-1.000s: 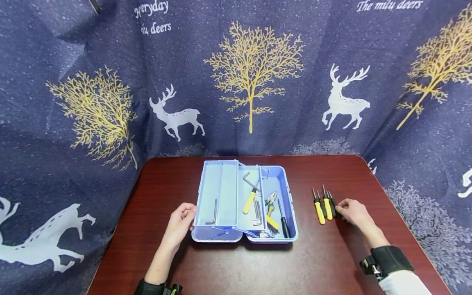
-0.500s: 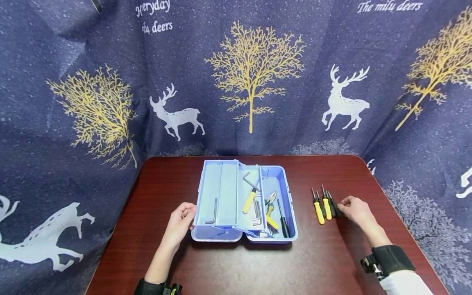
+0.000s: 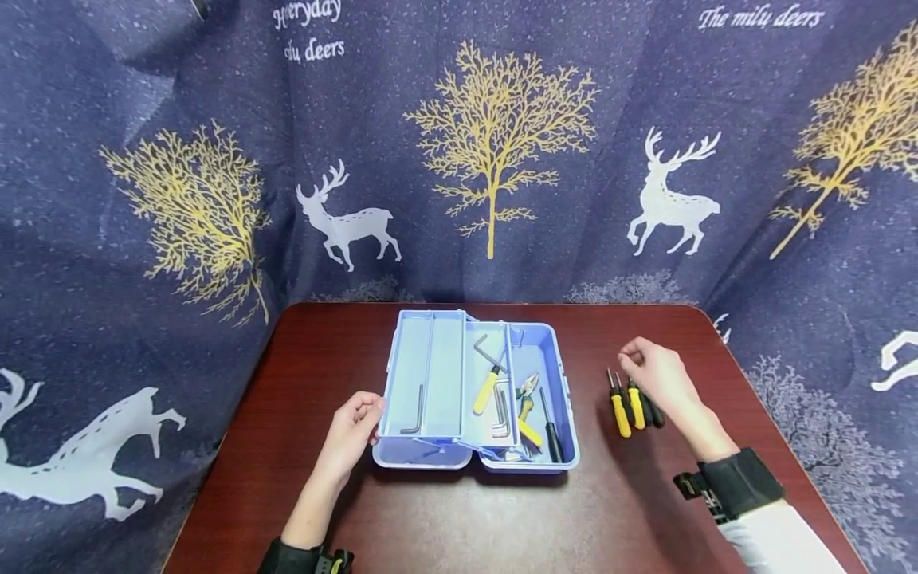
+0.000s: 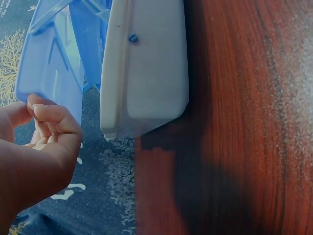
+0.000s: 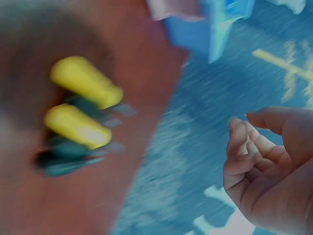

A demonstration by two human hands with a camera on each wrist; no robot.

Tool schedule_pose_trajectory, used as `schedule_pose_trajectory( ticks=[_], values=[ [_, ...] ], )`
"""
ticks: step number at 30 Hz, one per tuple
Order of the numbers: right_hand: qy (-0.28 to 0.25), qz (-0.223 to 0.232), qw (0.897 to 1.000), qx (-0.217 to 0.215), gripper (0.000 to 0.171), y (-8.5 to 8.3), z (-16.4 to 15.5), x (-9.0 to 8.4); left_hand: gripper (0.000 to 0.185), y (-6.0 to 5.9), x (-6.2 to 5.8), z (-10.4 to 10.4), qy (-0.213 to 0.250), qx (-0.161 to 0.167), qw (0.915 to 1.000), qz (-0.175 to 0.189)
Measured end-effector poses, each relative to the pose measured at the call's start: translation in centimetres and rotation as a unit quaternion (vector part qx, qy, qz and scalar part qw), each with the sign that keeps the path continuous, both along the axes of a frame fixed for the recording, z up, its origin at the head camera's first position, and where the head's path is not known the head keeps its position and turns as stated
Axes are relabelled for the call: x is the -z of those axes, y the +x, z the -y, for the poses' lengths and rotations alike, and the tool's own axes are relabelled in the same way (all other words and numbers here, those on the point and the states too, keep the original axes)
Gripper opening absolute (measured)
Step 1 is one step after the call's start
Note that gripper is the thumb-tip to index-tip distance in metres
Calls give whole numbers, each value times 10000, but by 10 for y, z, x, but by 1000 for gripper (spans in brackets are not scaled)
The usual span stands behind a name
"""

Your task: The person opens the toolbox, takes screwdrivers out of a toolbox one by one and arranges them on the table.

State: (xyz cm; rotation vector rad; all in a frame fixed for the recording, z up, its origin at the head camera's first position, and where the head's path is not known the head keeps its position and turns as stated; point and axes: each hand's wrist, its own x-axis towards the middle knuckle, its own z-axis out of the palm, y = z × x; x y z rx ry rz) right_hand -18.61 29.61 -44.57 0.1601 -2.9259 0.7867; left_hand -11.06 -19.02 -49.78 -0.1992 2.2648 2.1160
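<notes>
As left hand [image 3: 351, 434] pinches toolbox [image 3: 446, 375], curtain [image 3: 610, 96] behind, "The milu deers" [image 3: 760, 18]

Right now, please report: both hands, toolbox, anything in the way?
Left hand pinches upper tray. Right hand holds nothing. Toolbox open, pliers inside. Obstruction: right hand partly hides screwdrivers in head view.

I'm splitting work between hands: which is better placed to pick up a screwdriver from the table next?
Probably the right hand: it is close to the screwdrivers and appears empty. The left hand pinches the edge of the blue tray, on the other side of the toolbox.
</notes>
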Motion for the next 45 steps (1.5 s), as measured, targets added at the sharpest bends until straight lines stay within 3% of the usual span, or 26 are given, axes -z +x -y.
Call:
schedule_pose_trajectory(
  ticks=[6, 12, 18, 25, 33, 45],
  values=[
    [-123, -401, 9975, -564, 12, -8, 52, -32, 15, -1, 2, -2, -37, 16, 10000, 43],
    [-136, -347, 9928, -1135, 8, -19, 108, -41, 16, -2, 1, -1, -64, 4, 10000, -57],
    [221, -50, 9840, -1765, 7, -24, 151, -34, 17, -5, 0, -1, -70, 64, 9999, -40],
    [773, -302, 9676, -2386, 3, -19, 183, -11, 14, -9, 0, 1, -124, 170, 9998, -47],
    [997, 103, 9667, -2355, 5, -13, 198, 1, 14, -9, -6, 1, -272, 150, 9995, 21],
    [1147, 257, 9690, -2175, 14, -11, 203, 8, 15, -8, -11, -1, -298, 83, 9993, 212]
  ],
)
